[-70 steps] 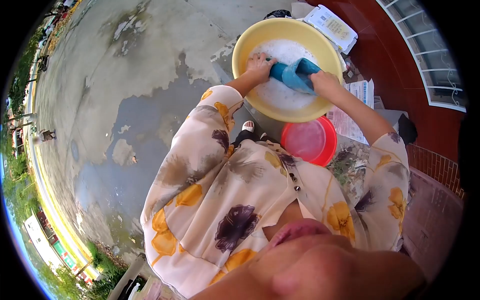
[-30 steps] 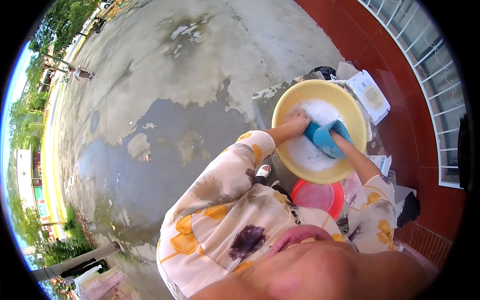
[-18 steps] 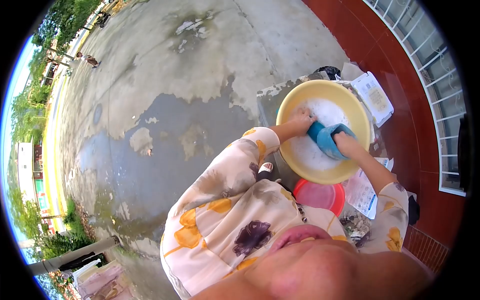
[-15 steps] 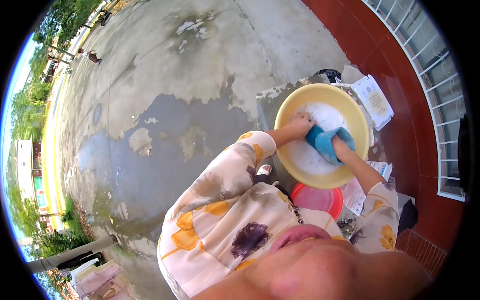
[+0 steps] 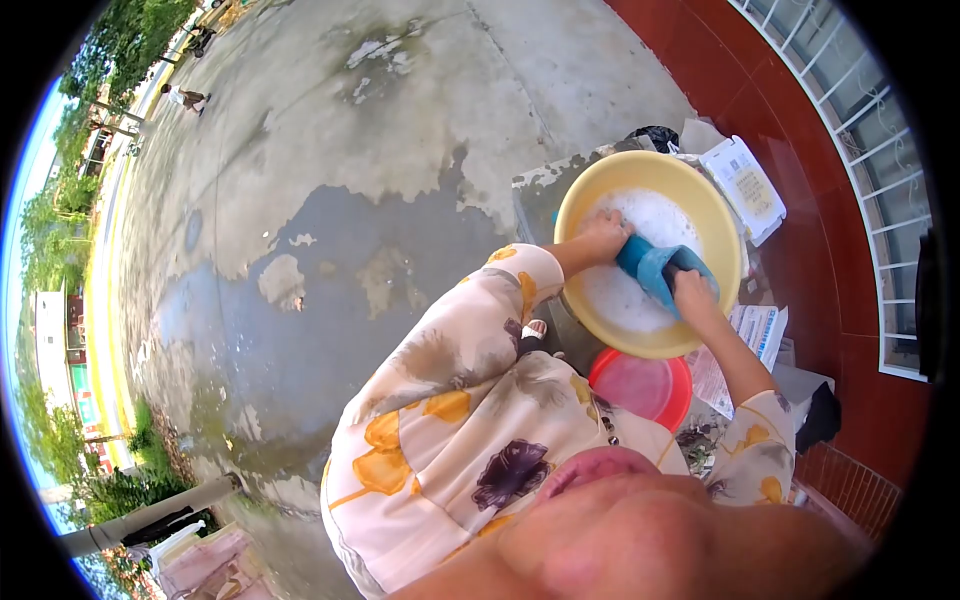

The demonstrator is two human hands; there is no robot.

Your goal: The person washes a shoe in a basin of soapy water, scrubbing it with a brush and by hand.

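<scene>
Inside a yellow basin [image 5: 724, 210] of white suds [image 5: 650, 212] lies a blue shoe-like item [image 5: 660, 265], dark teal at its left end and lighter around its wide opening at the right. My left hand [image 5: 607, 235] grips the teal end, with its fingers bent over it. My right hand [image 5: 693, 293] is at the opening, its fingers curled around a small dark thing [image 5: 671, 271] that reaches into the item. The kind of this dark thing I cannot make out. Suds hide the bottom of the basin.
A red-rimmed tub [image 5: 650, 385] stands just below the basin. Beside the basin lie a white box [image 5: 745, 188], printed papers [image 5: 752, 335] and a black plastic bag [image 5: 656, 138]. A white window grille [image 5: 880, 200] runs along the red tiled wall at right. A person [image 5: 186, 98] is far off.
My right hand has drawn back from deep inside the blue item to its opening, and the dark thing now shows. The basin sits slightly higher in view. The distant person has moved a little.
</scene>
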